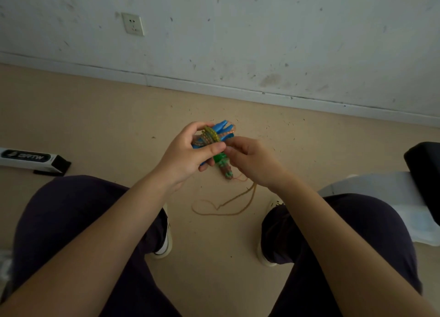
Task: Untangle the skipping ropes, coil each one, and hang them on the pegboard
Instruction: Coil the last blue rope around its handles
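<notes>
My left hand (190,153) grips a bundle of skipping ropes (214,135) with blue handles (222,126) sticking out past the fingers and a yellow-green beaded rope wound round them. My right hand (252,160) pinches the lower part of the bundle, where green handles (222,159) show between the two hands. A loose orange rope (226,204) hangs from the bundle and lies looped on the floor between my feet. No pegboard is in view.
I sit with my knees apart over a beige floor (107,116). A white wall with a socket (133,23) is ahead. A white and black box (31,160) lies at the left. A dark object (426,173) and white sheet (390,193) are at the right.
</notes>
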Tool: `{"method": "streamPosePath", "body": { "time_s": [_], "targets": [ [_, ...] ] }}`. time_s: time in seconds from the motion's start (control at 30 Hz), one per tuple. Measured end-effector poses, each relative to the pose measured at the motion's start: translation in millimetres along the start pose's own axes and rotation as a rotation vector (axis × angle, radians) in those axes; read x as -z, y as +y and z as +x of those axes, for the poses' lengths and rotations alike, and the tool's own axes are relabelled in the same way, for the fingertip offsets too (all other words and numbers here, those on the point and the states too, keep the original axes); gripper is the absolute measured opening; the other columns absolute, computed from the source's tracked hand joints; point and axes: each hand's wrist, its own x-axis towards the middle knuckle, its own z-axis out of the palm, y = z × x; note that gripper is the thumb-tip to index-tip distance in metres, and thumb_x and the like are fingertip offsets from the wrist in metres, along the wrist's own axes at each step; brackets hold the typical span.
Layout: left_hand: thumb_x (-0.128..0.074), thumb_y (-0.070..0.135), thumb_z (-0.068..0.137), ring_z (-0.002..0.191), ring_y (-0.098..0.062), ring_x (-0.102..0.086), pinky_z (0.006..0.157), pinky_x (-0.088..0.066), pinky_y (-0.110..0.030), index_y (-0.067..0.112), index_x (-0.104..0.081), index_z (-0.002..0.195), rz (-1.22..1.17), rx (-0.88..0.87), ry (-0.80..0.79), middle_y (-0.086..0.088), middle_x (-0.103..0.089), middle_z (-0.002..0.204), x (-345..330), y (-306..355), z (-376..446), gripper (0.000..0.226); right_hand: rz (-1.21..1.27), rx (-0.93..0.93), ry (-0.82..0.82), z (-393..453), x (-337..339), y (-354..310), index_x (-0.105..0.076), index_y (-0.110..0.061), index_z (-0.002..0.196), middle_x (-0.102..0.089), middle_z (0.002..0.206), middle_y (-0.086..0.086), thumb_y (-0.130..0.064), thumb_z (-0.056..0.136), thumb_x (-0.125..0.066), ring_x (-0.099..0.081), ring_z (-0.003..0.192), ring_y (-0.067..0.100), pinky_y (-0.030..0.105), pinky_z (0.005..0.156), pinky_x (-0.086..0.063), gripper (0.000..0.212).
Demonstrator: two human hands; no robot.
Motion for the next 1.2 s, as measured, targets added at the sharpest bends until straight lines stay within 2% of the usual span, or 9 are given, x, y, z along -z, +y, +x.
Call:
{"method": "streamPosePath", "body": {
  "time_s": [0.17, 0.3, 0.43, 0.57, 0.7, 0.8, 0.87, 1.07, 1.2],
  "targets": [
    [-0.074, 0.005, 0.087, 0.057, -0.015, -0.06, 0.044, -0.041, -0.023, 0.015, -0.059, 0.124, 0.046, -0.071, 0.098, -0.006, -0.067, 0.09, -3, -5, 2, 0.042, -0.09, -0.034, -0.034, -1, -2, -2, -0.063, -0.016, 0.085, -0.054, 0.068, -0.005, -0.026, 0.101, -0.051, -0.045, 0.05, -0.002, 0.022, 0.057, -0.037, 0.023],
    [-0.075, 0.009, 0.086, 0.06, -0.012, -0.062, 0.048, -0.043, -0.019, 0.019, -0.058, 0.128, 0.113, -0.074, 0.172, -0.006, -0.067, 0.102, 1, -5, 6, 0.046, -0.114, 0.027, -0.078, -5, 2, -7, -0.056, -0.025, 0.073, -0.048, 0.061, -0.008, -0.022, 0.1, -0.053, -0.041, 0.05, 0.001, 0.025, 0.057, -0.037, 0.028],
    [-0.079, 0.015, 0.083, 0.056, -0.011, -0.061, 0.046, -0.041, -0.021, 0.016, -0.06, 0.128, 0.158, -0.003, 0.156, -0.003, -0.068, 0.091, 10, -7, 12, 0.049, -0.173, 0.07, -0.117, -11, 10, -12, -0.059, -0.027, 0.074, -0.045, 0.061, -0.01, -0.02, 0.098, -0.056, -0.041, 0.052, 0.002, 0.018, 0.056, -0.034, 0.025],
    [-0.075, 0.016, 0.088, 0.046, -0.006, -0.055, 0.042, -0.038, -0.02, 0.005, -0.058, 0.122, 0.156, 0.061, 0.18, -0.006, -0.063, 0.079, 14, -8, 14, 0.04, -0.189, 0.124, -0.137, -17, 18, -15, -0.067, -0.014, 0.084, -0.053, 0.07, 0.008, -0.023, 0.098, -0.057, -0.041, 0.057, 0.003, 0.017, 0.057, -0.034, 0.019],
    [-0.068, 0.02, 0.095, 0.051, -0.007, -0.057, 0.043, -0.041, -0.019, 0.009, -0.055, 0.123, 0.214, 0.099, 0.14, -0.009, -0.062, 0.083, 8, -9, 12, 0.033, -0.235, 0.168, -0.096, -18, 15, -16, -0.066, -0.015, 0.077, -0.047, 0.059, -0.008, -0.025, 0.096, -0.062, -0.042, 0.052, 0.005, 0.017, 0.054, -0.031, 0.022],
    [-0.069, 0.018, 0.093, 0.06, -0.015, -0.059, 0.046, -0.042, -0.022, 0.01, -0.058, 0.123, 0.257, 0.119, 0.056, -0.006, -0.064, 0.082, 9, -9, 12, 0.033, -0.166, 0.166, -0.039, -16, 20, -14, -0.068, -0.006, 0.082, -0.045, 0.055, -0.01, -0.019, 0.096, -0.061, -0.041, 0.047, 0.003, 0.015, 0.051, -0.03, 0.02],
    [-0.072, 0.016, 0.091, 0.062, -0.014, -0.06, 0.048, -0.043, -0.023, 0.013, -0.061, 0.123, 0.288, 0.152, -0.057, -0.005, -0.066, 0.08, 11, -8, 12, 0.034, -0.115, 0.182, 0.01, -15, 27, -11, -0.069, -0.003, 0.087, -0.05, 0.059, -0.004, -0.015, 0.097, -0.06, -0.041, 0.048, 0.002, 0.014, 0.051, -0.032, 0.018],
    [-0.08, 0.017, 0.082, 0.057, -0.011, -0.059, 0.048, -0.042, -0.021, 0.029, -0.067, 0.104, 0.485, 0.174, -0.349, 0.013, -0.066, 0.061, 7, -8, 4, 0.028, -0.205, 0.28, -0.014, -8, 20, 0, -0.069, -0.01, 0.085, -0.057, 0.073, -0.01, -0.014, 0.094, -0.062, -0.051, 0.067, -0.001, 0.016, 0.065, -0.04, 0.012],
    [-0.082, 0.016, 0.081, 0.062, -0.014, -0.062, 0.047, -0.041, -0.018, 0.032, -0.066, 0.101, 0.539, 0.156, -0.43, 0.014, -0.068, 0.065, 4, -4, 1, 0.03, -0.25, 0.301, -0.018, -4, 16, 4, -0.07, -0.011, 0.085, -0.056, 0.077, -0.003, -0.019, 0.092, -0.065, -0.051, 0.072, 0.004, 0.022, 0.069, -0.043, 0.012]
  ]
}}
